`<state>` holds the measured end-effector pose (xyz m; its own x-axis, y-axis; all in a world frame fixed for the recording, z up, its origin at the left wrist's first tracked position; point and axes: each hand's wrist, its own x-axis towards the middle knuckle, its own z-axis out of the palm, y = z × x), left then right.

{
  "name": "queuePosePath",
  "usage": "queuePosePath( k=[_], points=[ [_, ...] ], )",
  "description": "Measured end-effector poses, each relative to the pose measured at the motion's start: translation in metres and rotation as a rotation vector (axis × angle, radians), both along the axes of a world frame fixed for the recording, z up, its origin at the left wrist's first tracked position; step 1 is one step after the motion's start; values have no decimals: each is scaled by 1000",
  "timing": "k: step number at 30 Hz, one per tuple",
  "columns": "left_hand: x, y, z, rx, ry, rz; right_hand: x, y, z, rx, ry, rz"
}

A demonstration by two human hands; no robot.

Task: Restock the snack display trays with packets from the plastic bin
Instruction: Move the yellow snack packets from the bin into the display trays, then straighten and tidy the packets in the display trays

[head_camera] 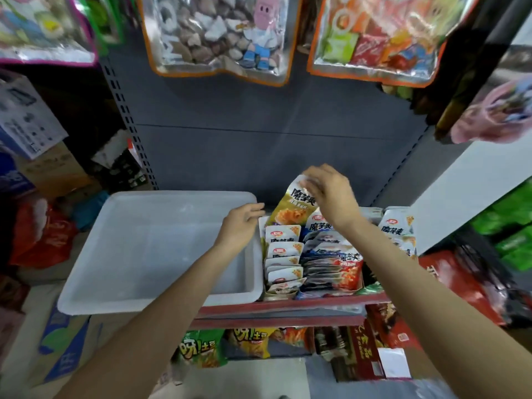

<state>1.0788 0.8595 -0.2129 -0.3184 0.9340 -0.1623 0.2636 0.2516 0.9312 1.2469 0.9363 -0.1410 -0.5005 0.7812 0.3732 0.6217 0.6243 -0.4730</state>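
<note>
Forearms reach forward: right hand [328, 191] pinches yellow packet [293, 208] above display tray [311, 295]; left hand [240, 226] relaxed, empty. Next: seat it upright in its row.

It was a small snack shop; a grey metal shelving unit [259, 110] with slotted uprights filled the far wall; clear bags of sweets [216, 33] hung above; rows of packets [313, 254] stood in display trays on a red-edged shelf [288, 305]; cardboard boxes [54, 168] of stock were stacked on the left.
</note>
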Motion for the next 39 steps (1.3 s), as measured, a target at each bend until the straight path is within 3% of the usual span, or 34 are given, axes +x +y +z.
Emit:
queuePosePath(
  k=[6, 11, 15, 22, 26, 33, 39],
  points=[
    [16, -2, -2, 6, 59, 53, -9, -4, -29, -93, -165, 137],
    [24, -10, 1, -11, 99, 48, -17, -3, -34, 20, -384, 169],
    [30, -13, 8, -18, 97, 48, -25, -8, -40, -44, -532, 201],
    [47, -6, 26, 137, 500, -30, 14, -12, -23, -101, -185, 113],
    [87, 6, 40, 277, 554, -174, 63, -6, -14, -84, 2, -50],
    [182, 39, 46, 313, 634, -420, 168, 13, -19, -177, 20, -366],
    [254, 76, 32, 221, 798, -509, 251, 54, -57, -358, -124, -351]
  ],
)
